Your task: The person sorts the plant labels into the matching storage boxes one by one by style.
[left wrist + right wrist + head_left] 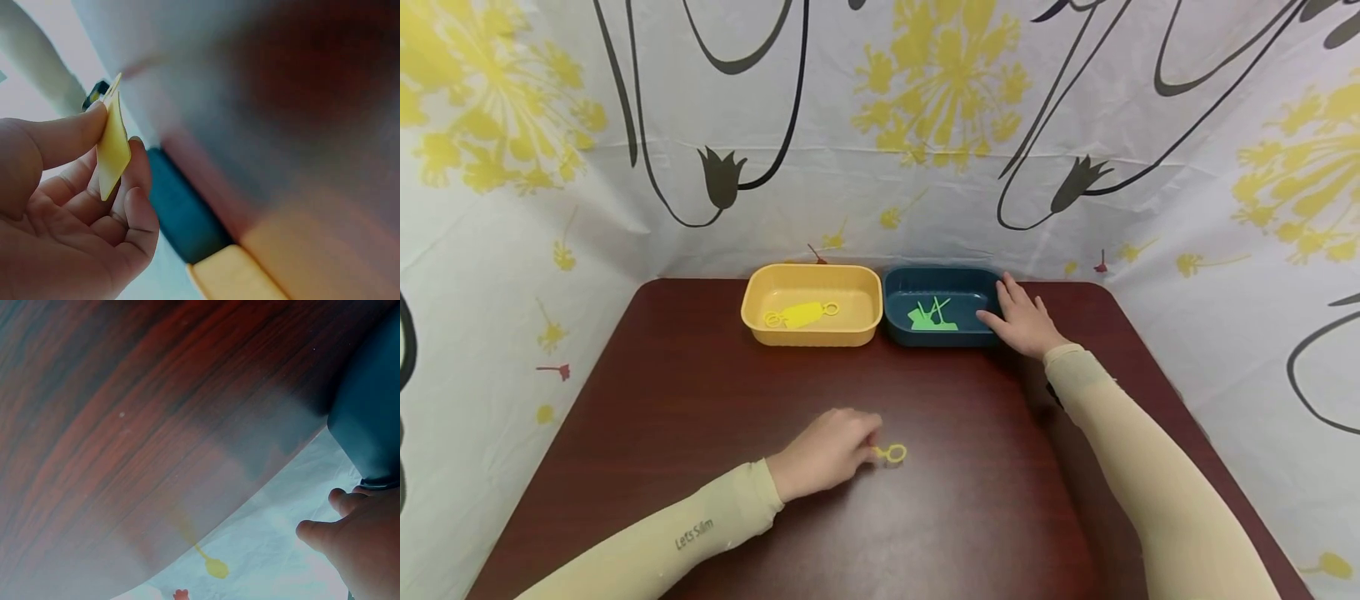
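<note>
My left hand (829,450) is over the middle of the table and pinches a flat yellow piece (114,150) between thumb and fingers. In the head view a small ring end of this piece sticks out past the fingertips; the rest is hidden by the hand. At the back, my right hand (1028,323) rests on the right side of a dark blue bin (942,339), its fingers spread along the rim. Several thin green pieces (934,326) lie in this bin. Beside it on the left, a yellow bin (812,338) contains flat yellow pieces with rings (802,314).
Both bins stand side by side at the far edge of the dark red-brown wooden table (700,400). A white cloth (820,100) with yellow and grey flower prints hangs behind the table and along both sides.
</note>
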`<state>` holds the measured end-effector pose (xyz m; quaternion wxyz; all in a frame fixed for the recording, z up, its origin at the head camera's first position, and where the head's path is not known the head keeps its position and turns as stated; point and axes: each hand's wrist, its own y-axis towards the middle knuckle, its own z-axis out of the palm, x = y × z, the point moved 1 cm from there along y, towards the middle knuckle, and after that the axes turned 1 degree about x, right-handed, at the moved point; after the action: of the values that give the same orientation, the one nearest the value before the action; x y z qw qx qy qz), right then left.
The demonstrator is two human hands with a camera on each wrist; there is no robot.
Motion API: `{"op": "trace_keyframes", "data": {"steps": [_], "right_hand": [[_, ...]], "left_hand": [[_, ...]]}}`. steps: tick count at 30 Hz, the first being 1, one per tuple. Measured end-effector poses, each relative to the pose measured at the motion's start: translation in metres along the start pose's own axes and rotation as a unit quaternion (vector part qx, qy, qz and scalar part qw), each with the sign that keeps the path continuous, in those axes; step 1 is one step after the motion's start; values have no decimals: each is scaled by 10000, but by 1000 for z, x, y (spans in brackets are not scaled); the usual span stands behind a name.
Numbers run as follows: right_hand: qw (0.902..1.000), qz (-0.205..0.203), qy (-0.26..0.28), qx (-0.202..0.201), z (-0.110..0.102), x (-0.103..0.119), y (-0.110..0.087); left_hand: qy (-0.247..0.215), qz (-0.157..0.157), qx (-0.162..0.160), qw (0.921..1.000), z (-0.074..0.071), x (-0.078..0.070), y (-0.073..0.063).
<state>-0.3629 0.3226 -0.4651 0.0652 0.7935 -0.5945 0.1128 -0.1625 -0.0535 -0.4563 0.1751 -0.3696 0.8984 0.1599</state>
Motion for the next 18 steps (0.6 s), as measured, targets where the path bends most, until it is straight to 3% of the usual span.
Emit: {"op": "trace_keyframes", "data": {"steps": [6,12,18], "right_hand": [[10000,-11,-30,-16,0,1,0],[10000,-61,-29,-12,0,0,1],[10000,-39,11,-23,0,1,-1]], "left_hand": [[-412,-589,-377,9967,-23,8,8],[-925,-1140,-924,9848,-47,20,16],[-1131,-1427,-1331,9742,-64,28,20]]}}
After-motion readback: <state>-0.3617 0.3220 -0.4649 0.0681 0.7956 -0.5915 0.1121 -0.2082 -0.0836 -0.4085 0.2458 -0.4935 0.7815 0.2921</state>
